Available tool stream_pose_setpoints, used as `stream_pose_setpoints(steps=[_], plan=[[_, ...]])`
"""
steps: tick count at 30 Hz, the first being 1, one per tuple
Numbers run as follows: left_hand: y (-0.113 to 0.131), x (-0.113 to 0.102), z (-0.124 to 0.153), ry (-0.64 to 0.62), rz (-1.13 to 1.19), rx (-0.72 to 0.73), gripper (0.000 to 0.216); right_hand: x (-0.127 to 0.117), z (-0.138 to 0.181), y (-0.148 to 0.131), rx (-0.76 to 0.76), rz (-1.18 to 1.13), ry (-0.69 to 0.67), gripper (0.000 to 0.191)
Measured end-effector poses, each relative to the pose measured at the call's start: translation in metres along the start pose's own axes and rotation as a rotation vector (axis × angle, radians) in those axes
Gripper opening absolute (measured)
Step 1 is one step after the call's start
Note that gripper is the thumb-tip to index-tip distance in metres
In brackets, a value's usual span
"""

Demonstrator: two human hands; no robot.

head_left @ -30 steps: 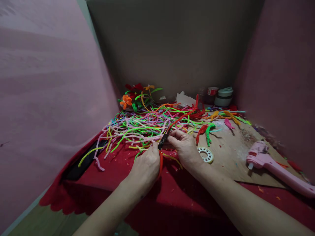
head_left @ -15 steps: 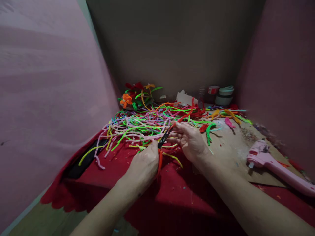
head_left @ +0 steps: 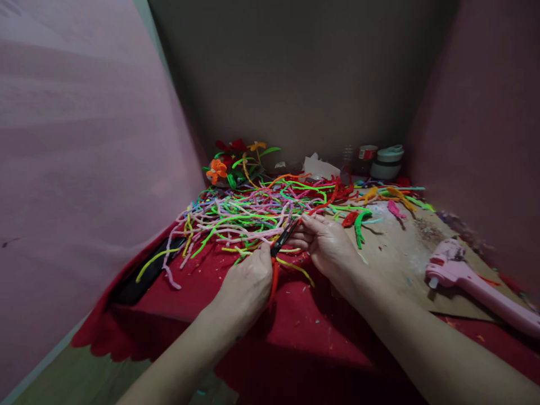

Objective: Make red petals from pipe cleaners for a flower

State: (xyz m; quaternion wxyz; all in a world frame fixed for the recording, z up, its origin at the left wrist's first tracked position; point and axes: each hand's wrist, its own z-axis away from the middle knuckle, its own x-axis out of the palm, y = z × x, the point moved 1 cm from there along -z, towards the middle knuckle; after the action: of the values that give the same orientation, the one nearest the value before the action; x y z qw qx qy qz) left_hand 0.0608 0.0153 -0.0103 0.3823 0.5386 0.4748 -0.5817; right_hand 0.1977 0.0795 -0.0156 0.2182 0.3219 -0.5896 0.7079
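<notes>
Craft Table: 2 Hands, 1 Tool, 1 Red Strand

Item 1. Left hand (head_left: pixel 248 278): grip closed round an orange-handled tool (head_left: pixel 275 279), its black tip angled up and toward the right hand. Scissors or pliers, cannot tell; whether the tip is parted, likewise.

Item 2. Right hand (head_left: pixel 331 244): grip pinching, thumb against index finger, on 1 fuzzy red strand (head_left: pixel 324 206) beside the tool's tip. Other fingers loosely curled.

Item 3. The red strand: in front of the person, held above the table (head_left: pixel 295 332), its far length rising toward a tangled multicolour pile (head_left: pixel 253 217).

Item 4. Surroundings: 1 loose yellow strand (head_left: pixel 300 270) below the hands; at right, a board (head_left: pixel 400 233) bearing 1 green piece (head_left: pixel 359 229) and 1 pink glue gun (head_left: pixel 449 271); at left, 1 black flat object (head_left: pixel 137 284).

Item 5. Hazards, by judgement. Nipped fingertip: the pinch sits just beside the tip, so an early squeeze of the handles could catch skin. Lost hold: a light pinch on springy fuzz could let the strand twist away. Snag: its far end, close to the pile, could hook other strands if pulled sharply. Knock: an outward swing of the right forearm could shift the glue gun; whether that is hot, cannot tell.
</notes>
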Motion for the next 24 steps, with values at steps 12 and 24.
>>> stream_pose_setpoints(steps=[12, 24], plan=[[-0.032, 0.005, -0.001, 0.312, 0.41, -0.117, 0.038, -0.002, -0.002, -0.002, -0.004, -0.019, 0.051, 0.019], [-0.005, -0.006, -0.035, 0.373, 1.55, -0.099, 0.052, 0.001, 0.003, 0.007, -0.039, 0.015, 0.013, 0.011]])
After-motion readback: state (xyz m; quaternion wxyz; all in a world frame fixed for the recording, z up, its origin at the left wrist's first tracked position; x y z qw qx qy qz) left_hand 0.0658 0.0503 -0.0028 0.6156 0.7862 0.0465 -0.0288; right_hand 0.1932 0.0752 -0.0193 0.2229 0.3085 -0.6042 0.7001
